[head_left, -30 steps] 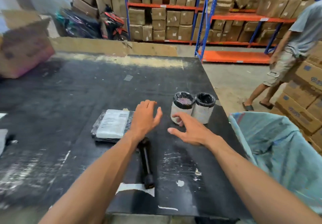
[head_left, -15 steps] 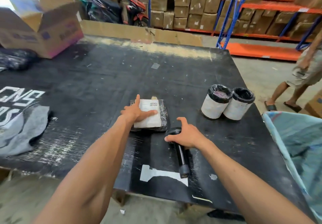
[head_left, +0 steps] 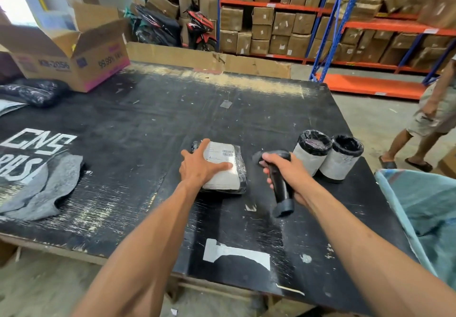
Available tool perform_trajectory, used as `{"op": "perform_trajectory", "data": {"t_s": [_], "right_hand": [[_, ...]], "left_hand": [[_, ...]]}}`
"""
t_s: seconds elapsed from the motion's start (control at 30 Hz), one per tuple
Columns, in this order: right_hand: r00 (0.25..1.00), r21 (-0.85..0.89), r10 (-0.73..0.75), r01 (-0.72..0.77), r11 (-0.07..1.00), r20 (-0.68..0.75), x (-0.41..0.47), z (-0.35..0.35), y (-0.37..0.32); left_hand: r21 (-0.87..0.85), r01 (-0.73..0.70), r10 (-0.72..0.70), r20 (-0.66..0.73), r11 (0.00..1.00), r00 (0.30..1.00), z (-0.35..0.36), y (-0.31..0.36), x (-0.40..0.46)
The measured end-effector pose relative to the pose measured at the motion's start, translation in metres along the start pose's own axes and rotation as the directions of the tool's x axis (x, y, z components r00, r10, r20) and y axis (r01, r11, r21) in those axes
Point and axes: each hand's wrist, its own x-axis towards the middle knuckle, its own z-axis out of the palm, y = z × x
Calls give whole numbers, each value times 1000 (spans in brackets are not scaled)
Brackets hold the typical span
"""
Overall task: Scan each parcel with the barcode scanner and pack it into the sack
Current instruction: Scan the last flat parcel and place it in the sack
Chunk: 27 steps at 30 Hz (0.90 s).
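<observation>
Parcel (head_left: 225, 168) on table (head_left: 138, 124); scanner (head_left: 278, 181) right of it; sack (head_left: 424, 213) far right.

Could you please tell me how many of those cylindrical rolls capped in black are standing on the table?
2. One roll stands just right of the scanner; the other roll is beside it, nearer the table's right edge. Nothing suggests hidden ones.

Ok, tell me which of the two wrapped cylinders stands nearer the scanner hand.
The left cylinder, with the pale pinkish top; it stands just beside the right hand gripping the scanner. The black-topped cylinder stands behind it.
</observation>
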Motion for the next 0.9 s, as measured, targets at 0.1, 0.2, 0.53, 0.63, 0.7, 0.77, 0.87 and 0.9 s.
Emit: {"op": "perform_trajectory", "data": {"t_s": [0.1,0.2,0.53,0.63,0.7,0.77,0.87,0.9], "right_hand": [[997,71,-75,73,995,25,-4,6,-25],[987,11,-155,154,988,46,-16,15,-41],[964,-182,-265,257,949,-22,-42,22,-46],[960,-175,-276,264,948,-49,-44,20,-45],[960,-162,-275,264,951,-51,-44,17,-44],[960,-153,-278,268,951,-45,-46,14,-44],[959,-152,-278,269,951,-45,-51,9,-45],[960,-150,-276,267,952,-48,-52,8,-45]], "left_hand": [[-8,-55,54,-91,998,994,0,5,-9],[30,-110,113,-143,993,983,0,9,-17],[38,-157,162,-200,987,966,7,18,-38],[-8,-155,150,-217,988,965,10,19,-40],[-22,-157,148,-226,987,963,11,20,-41],[-24,-162,153,-223,986,963,11,23,-42],[-8,-170,165,-218,985,962,12,26,-44],[-5,-173,168,-218,985,961,13,27,-44]]}}
